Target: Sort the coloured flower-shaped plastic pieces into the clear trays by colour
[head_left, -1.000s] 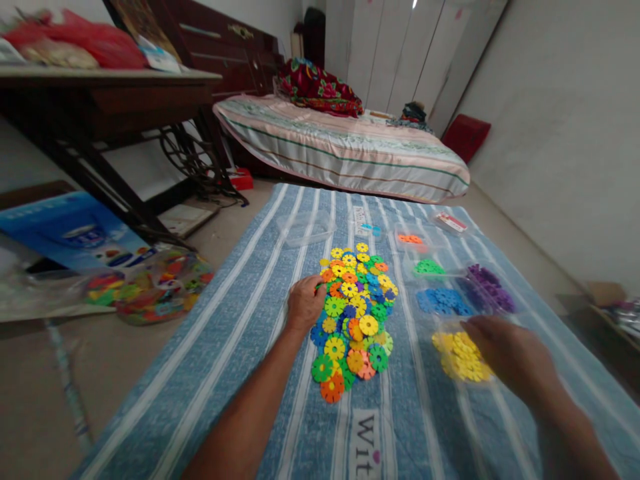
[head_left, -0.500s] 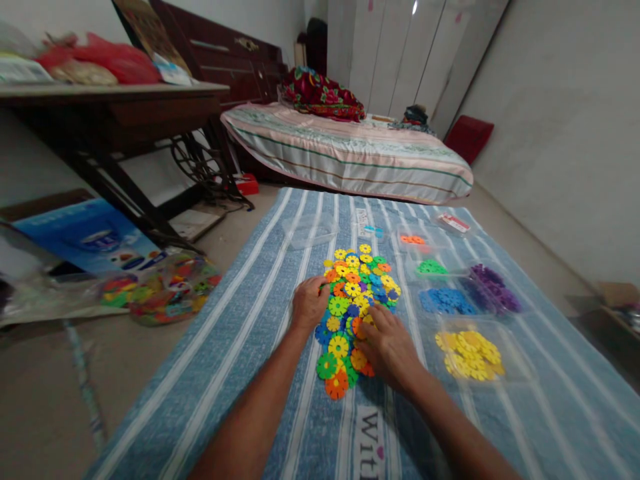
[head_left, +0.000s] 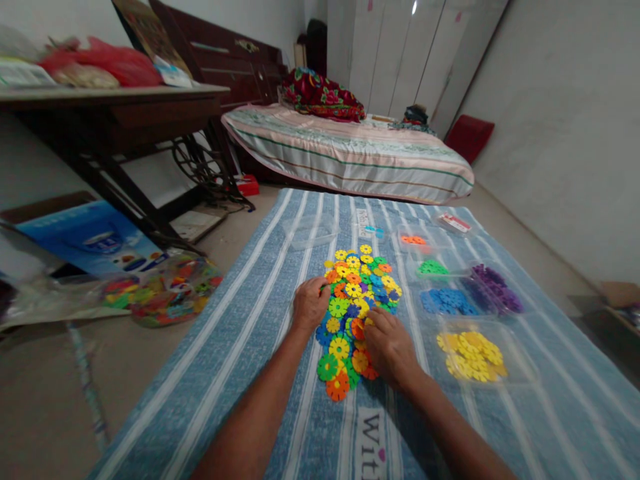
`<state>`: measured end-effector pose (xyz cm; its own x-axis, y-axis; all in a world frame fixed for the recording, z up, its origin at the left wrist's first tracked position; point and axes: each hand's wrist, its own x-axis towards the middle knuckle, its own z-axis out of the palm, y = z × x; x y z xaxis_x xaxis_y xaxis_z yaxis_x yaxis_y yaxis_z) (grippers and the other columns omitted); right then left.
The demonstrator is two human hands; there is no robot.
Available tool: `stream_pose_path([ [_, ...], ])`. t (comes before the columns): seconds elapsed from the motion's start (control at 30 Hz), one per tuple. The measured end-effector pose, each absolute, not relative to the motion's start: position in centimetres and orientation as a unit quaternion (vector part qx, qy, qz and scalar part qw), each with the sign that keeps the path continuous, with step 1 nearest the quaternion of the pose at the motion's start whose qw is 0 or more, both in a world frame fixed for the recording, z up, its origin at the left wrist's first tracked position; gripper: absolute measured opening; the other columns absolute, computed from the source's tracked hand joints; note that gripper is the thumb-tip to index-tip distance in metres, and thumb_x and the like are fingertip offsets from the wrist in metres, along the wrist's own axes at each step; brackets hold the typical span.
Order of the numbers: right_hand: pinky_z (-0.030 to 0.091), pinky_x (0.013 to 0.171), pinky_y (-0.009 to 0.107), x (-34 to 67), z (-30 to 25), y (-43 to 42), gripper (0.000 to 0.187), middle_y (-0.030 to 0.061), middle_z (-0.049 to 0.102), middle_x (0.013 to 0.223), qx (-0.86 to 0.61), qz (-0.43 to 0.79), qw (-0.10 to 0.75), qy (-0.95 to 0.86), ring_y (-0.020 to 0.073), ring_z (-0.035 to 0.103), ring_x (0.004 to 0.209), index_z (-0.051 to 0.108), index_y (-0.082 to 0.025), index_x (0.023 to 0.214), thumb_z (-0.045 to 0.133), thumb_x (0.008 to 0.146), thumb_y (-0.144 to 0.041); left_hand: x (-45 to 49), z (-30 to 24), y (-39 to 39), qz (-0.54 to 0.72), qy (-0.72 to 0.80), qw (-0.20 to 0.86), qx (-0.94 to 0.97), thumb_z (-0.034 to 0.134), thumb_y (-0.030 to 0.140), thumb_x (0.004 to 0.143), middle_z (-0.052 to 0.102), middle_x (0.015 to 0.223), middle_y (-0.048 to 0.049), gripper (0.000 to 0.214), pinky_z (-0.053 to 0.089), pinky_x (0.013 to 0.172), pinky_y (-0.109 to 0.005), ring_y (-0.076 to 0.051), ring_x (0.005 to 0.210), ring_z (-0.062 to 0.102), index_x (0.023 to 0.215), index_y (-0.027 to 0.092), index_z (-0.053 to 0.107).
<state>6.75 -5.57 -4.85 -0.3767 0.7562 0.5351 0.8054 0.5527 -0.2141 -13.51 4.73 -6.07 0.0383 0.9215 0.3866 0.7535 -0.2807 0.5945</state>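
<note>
A pile of flower-shaped plastic discs (head_left: pixel 353 291) in yellow, orange, green and blue, with some purple, lies on the striped cloth. At its left edge rests my left hand (head_left: pixel 311 304), fingers curled in; whatever they hold is hidden. My right hand (head_left: pixel 393 343) is over the right side of the pile, its fingers drawn together among orange and yellow discs. What lies between those fingertips I cannot make out. Nearest to the right hand is a clear tray (head_left: pixel 523 367) of yellow discs (head_left: pixel 473 355).
Clear trays hold blue discs (head_left: pixel 449 301), purple discs (head_left: pixel 495 288), green discs (head_left: pixel 433 267) and orange discs (head_left: pixel 413 240). Farther back are light-blue pieces (head_left: pixel 374 231), a clear container (head_left: pixel 310 232) and a red-and-white box (head_left: pixel 454 223). Behind stands a bed (head_left: pixel 350 147); at left, a sewing-machine table (head_left: pixel 115 100).
My right hand has drawn its fingers closer together and shifted slightly right, uncovering more orange discs. My left hand stays at the pile's left edge.
</note>
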Motion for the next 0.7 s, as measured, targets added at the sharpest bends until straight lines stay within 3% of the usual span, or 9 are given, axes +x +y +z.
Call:
stream_pose_path([
  [0.1,0.052,0.093,0.043,7.5,-3.3,-5.9,0.023,0.0108,0.068,0.107,-0.47,-0.056,0.339,-0.813,0.0249,0.058,0.113,0.066,-0.02,0.084,0.046,0.09,-0.011,-13.6,-6.2,4.8,0.367,0.59,0.111,0.711,0.049,0.023,0.083,0.073,0.092,-0.0035,0.02,0.049,0.085,-0.031,-0.018,0.089,0.065,0.086,0.022,0.069],
  [0.3,0.053,0.091,0.043,13.5,0.2,-7.7,0.017,0.0142,0.069,0.103,-0.553,-0.164,0.336,-0.745,0.0267,0.064,0.103,0.066,-0.017,0.084,0.051,0.089,-0.014,-13.7,-6.4,4.9,0.371,0.587,0.108,0.711,0.048,0.021,0.083,0.073,0.095,-0.004,0.02,0.05,0.087,-0.031,-0.018,0.091,0.066,0.087,0.022,0.068],
  [0.43,0.053,0.085,0.046,18.5,1.1,-9.5,0.019,0.0143,0.07,0.096,-0.642,-0.23,0.279,-0.676,0.0278,0.066,0.092,0.067,-0.017,0.08,0.051,0.09,-0.023,-13.7,-6.3,4.9,0.373,0.584,0.109,0.713,0.049,0.021,0.083,0.073,0.095,-0.0052,0.02,0.05,0.088,-0.032,-0.019,0.092,0.066,0.088,0.021,0.068],
  [0.53,0.054,0.081,0.046,19.4,1.2,-10.5,0.022,0.0152,0.069,0.094,-0.669,-0.222,0.256,-0.662,0.0282,0.066,0.086,0.068,-0.016,0.081,0.051,0.091,-0.028,-13.6,-6.1,4.8,0.368,0.589,0.108,0.711,0.05,0.022,0.083,0.073,0.094,-0.0048,0.02,0.05,0.087,-0.032,-0.019,0.091,0.067,0.087,0.021,0.069],
  [0.7,0.053,0.087,0.047,14.6,-0.1,-10.0,0.02,0.0142,0.069,0.1,-0.59,-0.131,0.327,-0.726,0.0285,0.064,0.098,0.067,-0.02,0.087,0.05,0.093,-0.028,-13.5,-6.1,4.8,0.365,0.592,0.109,0.71,0.05,0.021,0.082,0.073,0.096,-0.0044,0.02,0.05,0.087,-0.032,-0.019,0.092,0.066,0.088,0.022,0.069],
])
